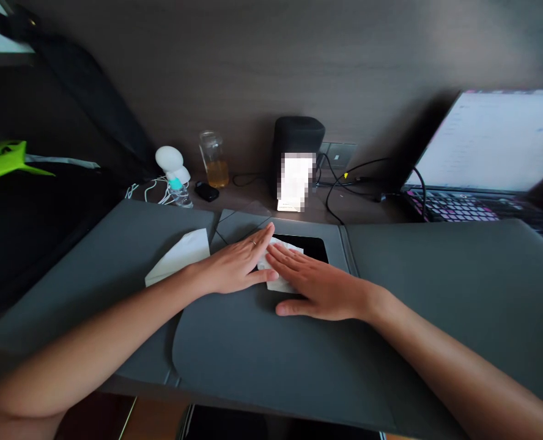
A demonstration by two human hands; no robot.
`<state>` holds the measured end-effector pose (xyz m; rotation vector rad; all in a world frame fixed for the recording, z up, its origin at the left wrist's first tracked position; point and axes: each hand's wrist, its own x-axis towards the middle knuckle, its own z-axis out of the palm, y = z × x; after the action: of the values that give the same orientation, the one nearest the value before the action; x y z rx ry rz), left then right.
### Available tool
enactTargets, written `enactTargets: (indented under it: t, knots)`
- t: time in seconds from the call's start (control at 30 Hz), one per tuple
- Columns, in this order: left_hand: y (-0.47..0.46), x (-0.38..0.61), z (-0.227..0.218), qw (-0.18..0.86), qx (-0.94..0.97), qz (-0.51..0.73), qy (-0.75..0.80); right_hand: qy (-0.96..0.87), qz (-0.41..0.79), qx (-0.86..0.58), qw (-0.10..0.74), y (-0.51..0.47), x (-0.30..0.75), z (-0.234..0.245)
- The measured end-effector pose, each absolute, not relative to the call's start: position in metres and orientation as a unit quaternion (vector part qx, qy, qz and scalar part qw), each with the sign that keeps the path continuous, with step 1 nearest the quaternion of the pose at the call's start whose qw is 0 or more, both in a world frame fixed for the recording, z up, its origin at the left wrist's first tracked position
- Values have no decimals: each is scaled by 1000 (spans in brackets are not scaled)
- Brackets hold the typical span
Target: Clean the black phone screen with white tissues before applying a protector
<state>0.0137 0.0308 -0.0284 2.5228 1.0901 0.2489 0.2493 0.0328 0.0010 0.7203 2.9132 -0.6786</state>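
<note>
My left hand (235, 267) and right hand (315, 286) lie flat and open on the small white paper (278, 282). They press it down so it stays on the gray mat (262, 354).

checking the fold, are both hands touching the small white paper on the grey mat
Touching. The head view shows the left hand and right hand lying flat on the small white paper, covering most of it.

The small white paper (278, 269) lies flat (mostly covered) on my grey mat (262, 348), partly over a black tablet (310, 246).
</note>
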Motion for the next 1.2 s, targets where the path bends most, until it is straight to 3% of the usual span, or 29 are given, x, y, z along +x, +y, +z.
enactTargets:
  t: [0.33,0.63,0.97,1.2]
  knots:
    - [31,15,-30,181,900,85,387,954,-131,258,-85,29,230,-17]
    - [31,13,-29,164,908,70,378,934,-112,335,-49,45,255,-15]
    - [31,12,-32,160,909,69,379,916,-176,360,38,33,286,1]
    - [30,14,-27,171,911,93,363,928,-201,313,31,26,275,3]
